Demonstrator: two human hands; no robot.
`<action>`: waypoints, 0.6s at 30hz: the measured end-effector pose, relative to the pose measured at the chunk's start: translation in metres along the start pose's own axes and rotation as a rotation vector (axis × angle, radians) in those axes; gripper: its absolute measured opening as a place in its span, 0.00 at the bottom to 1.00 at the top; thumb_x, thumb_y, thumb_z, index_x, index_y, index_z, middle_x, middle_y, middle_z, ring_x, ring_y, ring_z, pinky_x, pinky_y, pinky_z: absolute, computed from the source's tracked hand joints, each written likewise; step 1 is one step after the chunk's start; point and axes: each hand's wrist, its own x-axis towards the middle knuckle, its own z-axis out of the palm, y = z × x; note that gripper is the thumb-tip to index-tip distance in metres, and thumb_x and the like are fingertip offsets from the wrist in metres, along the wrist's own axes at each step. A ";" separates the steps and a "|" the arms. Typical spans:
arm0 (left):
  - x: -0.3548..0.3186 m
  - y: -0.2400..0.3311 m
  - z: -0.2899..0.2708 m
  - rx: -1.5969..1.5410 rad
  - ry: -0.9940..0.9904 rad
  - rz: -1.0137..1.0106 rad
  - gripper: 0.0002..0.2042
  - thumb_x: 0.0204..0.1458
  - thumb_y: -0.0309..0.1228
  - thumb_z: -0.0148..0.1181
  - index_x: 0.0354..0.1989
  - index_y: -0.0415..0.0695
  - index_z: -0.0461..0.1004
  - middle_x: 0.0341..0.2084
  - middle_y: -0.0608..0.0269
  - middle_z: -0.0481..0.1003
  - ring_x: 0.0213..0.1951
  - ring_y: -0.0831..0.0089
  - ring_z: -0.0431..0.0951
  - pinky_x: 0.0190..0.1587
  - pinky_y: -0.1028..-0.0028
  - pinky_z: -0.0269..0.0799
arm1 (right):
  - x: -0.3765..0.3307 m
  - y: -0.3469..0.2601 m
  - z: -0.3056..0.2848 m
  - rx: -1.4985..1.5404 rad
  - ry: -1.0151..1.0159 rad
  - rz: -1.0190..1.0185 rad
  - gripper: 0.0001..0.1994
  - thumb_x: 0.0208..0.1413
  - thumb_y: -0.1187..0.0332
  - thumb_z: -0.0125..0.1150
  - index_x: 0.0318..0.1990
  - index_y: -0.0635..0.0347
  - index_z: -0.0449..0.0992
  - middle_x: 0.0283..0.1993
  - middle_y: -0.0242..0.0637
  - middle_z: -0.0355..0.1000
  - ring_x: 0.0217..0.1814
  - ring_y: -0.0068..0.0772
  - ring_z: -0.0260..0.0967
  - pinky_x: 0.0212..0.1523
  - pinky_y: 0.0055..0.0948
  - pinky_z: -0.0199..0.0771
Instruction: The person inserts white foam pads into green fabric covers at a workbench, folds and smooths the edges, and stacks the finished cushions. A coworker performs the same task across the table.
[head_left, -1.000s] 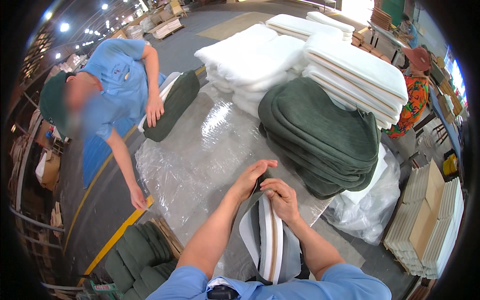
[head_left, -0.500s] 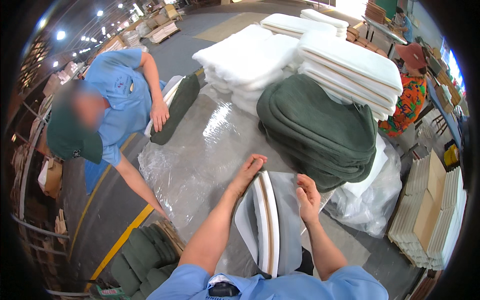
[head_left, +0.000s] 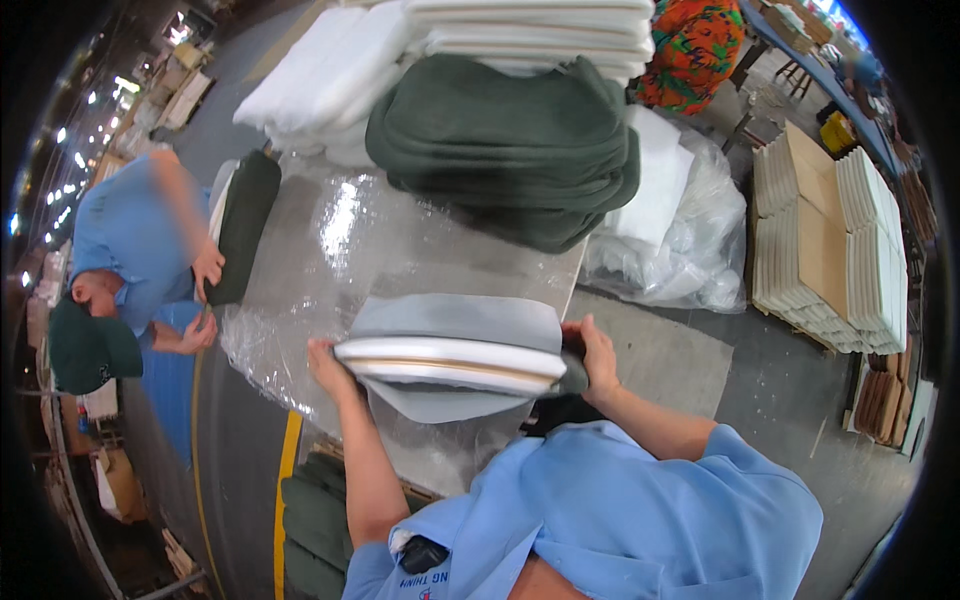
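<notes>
I hold a flat white foam cushion [head_left: 450, 360] sandwiched in grey fabric cover flaps [head_left: 455, 320], lying crosswise just above the table's near edge. My left hand [head_left: 328, 365] grips its left end. My right hand [head_left: 592, 355] grips its right end, where a dark green bit of cover shows. The table [head_left: 400, 240] beneath is spread with clear plastic film.
A pile of dark green cushions [head_left: 510, 140] and stacks of white foam pads [head_left: 330, 70] fill the table's far side. A co-worker in blue [head_left: 130, 250] leans at the left, holding a green cushion [head_left: 243, 225]. Bagged foam [head_left: 670, 240], stacked boards [head_left: 830, 250] at right.
The cushion has swung from lengthwise to crosswise in front of me; my hands now sit at its two ends. The co-worker has bent lower at the left.
</notes>
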 end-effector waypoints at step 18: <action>-0.223 -0.020 -0.125 0.276 -0.489 -0.007 0.40 0.50 0.17 0.72 0.74 0.39 0.63 0.60 0.54 0.75 0.59 0.66 0.75 0.62 0.69 0.71 | 0.166 -0.081 0.112 0.113 -0.103 -0.111 0.29 0.74 0.44 0.49 0.43 0.65 0.83 0.27 0.37 0.74 0.30 0.29 0.71 0.35 0.29 0.71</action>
